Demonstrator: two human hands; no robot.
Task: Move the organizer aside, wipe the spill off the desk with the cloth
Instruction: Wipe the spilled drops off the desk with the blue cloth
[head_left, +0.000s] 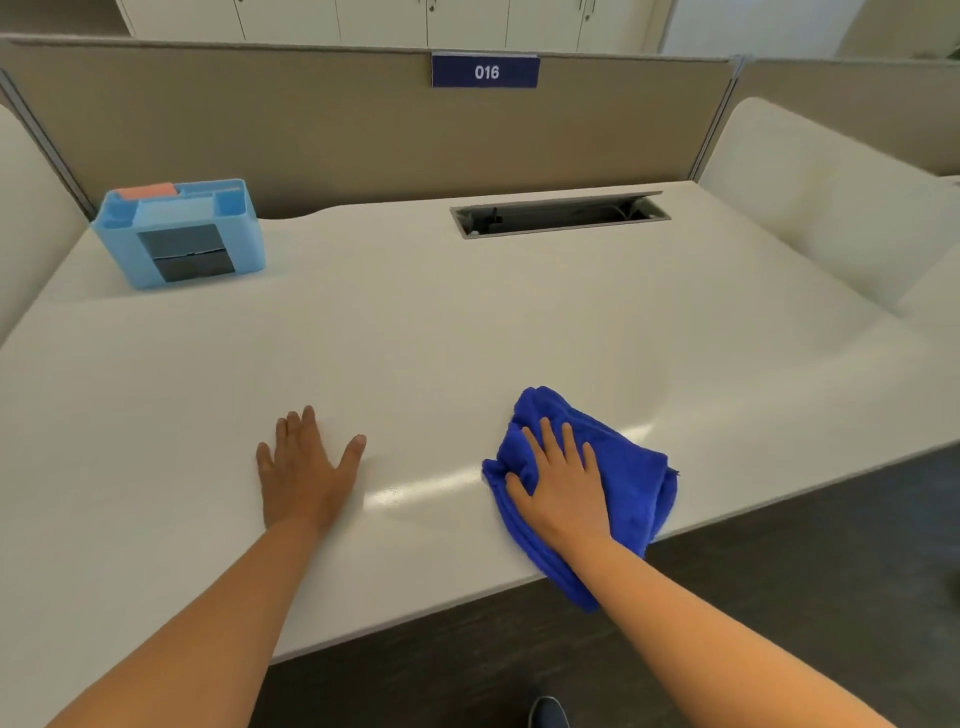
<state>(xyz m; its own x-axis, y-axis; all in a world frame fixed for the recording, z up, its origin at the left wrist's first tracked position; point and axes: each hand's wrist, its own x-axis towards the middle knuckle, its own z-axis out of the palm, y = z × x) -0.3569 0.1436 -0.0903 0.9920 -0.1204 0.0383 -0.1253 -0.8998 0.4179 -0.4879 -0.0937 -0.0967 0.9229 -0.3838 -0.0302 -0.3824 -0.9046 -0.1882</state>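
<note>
Two hands lie on the table (467, 322) in the single head view, near its front edge and well apart from each other. The left hand (304, 470) rests flat on the bare top with fingers straight and thumb spread, holding nothing. The right hand (558, 480) presses down on the cloth (623, 467), fingers straight and slightly spread over the bunched blue fabric; it grips nothing, only pushes. Part of the cloth hangs over the front edge of the table. Between the two hands a glossy streak (431, 486) shows on the top; whether it is wet spill or only light on the surface I cannot tell. The organizer (179, 234) stands upright at the far left corner, close to the partition (363, 130), well away from both hands, so the first step looks done. A cable hatch (558, 214) sits open at the back of the table, and a plate reading 016 (485, 71) hangs on the partition. The step in hand is, by my judgement, the wiping itself. The next move calls for steady downward pressure on the cloth and a sweep leftward across the streak, with the left hand kept clear of the path and the hanging part drawn back onto the table.
</note>
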